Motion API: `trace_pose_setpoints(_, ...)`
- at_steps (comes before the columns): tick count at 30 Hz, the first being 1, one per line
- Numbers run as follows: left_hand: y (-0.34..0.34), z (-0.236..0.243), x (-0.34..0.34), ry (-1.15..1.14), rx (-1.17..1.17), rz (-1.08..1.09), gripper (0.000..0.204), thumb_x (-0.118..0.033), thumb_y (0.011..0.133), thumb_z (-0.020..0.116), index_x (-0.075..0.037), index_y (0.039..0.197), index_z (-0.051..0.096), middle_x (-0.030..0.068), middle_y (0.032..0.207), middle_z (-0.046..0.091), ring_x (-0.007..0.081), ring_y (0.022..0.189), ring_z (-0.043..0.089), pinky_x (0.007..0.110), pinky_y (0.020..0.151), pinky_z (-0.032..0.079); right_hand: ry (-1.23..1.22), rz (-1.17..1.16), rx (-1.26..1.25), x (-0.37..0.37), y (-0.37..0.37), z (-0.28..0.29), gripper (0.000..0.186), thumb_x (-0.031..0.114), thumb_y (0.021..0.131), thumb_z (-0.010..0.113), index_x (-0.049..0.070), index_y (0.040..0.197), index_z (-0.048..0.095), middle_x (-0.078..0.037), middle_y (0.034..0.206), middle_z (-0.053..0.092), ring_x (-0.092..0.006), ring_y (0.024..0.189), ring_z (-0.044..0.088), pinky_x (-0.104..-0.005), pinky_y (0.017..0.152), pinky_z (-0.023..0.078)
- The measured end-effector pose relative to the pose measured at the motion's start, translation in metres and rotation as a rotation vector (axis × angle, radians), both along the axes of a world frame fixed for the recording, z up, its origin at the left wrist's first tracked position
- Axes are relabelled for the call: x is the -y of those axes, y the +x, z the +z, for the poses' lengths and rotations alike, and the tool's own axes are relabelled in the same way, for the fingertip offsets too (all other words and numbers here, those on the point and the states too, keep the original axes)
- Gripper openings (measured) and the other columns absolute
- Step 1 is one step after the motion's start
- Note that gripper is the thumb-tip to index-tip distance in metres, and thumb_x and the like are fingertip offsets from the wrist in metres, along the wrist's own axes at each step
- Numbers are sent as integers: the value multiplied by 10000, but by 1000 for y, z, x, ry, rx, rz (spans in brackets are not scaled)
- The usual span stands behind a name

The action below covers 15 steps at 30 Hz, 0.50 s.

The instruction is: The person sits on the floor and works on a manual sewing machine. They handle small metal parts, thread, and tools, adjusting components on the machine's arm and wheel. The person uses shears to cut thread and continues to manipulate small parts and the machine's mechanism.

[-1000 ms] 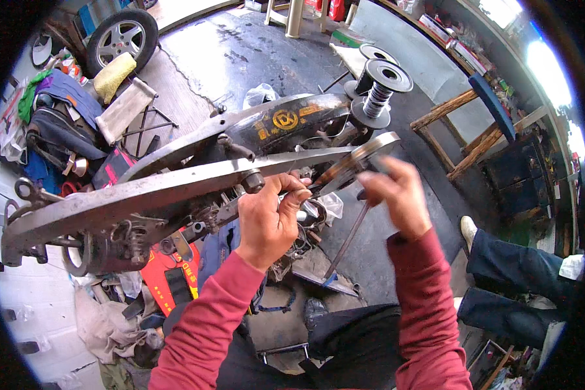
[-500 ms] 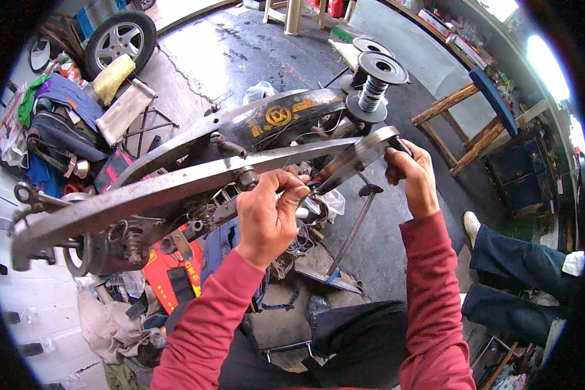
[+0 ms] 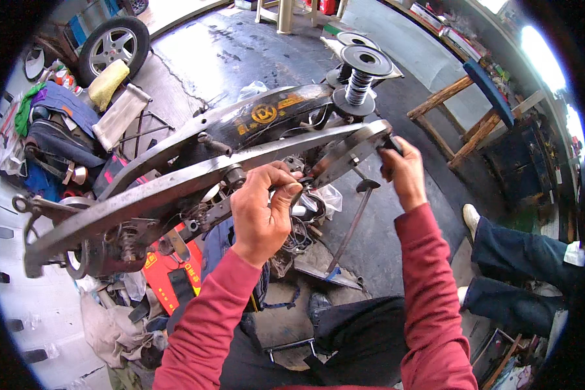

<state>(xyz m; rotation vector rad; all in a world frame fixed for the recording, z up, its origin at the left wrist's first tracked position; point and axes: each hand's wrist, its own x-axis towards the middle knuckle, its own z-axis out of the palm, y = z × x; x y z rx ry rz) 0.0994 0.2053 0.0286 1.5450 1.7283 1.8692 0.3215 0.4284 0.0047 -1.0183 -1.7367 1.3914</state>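
The person's left hand (image 3: 261,211) is held narrow, thumb and forefinger pinched together just below the long metal arm of a hand-cranked sewing machine (image 3: 143,192); whether anything lies between the fingertips cannot be told. The right hand (image 3: 406,174) is wrapped around a black crank handle (image 3: 389,143) at the rim of the machine's metal wheel (image 3: 344,156). The machine stretches diagonally in front of the person, well to the left and up toward the right, where a spool of pale thread (image 3: 359,86) stands upright. Below its left part lies a red bag (image 3: 169,279). Farther out are a folding stool (image 3: 121,117) and a car wheel (image 3: 114,51) at upper left, a wooden-legged stool (image 3: 487,94) at upper right, and another person's dark-trousered legs (image 3: 517,260) at right.
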Motion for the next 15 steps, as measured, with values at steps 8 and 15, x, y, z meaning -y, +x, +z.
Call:
trace_pose_setpoints(8, 1, 2, -1, 13, 17, 1, 80, 34, 988, 619, 11, 934, 564, 96, 970, 621, 194, 931, 695, 322, 865, 564, -107, 520, 322, 89, -41, -13, 341, 225, 932, 720, -53, 1128, 687, -85, 927, 710, -193, 880, 653, -374, 842, 537)
trace_pose_setpoints(15, 0, 2, 0, 11, -2, 0, 82, 29, 991, 618, 11, 930, 566, 85, 983, 628, 192, 942, 705, 310, 859, 562, -101, -26, 17, 29, -25, 57, 86, 125, 912, 654, 46, 936, 674, 21, 671, 551, -84, 580, 517, -255, 516, 392)
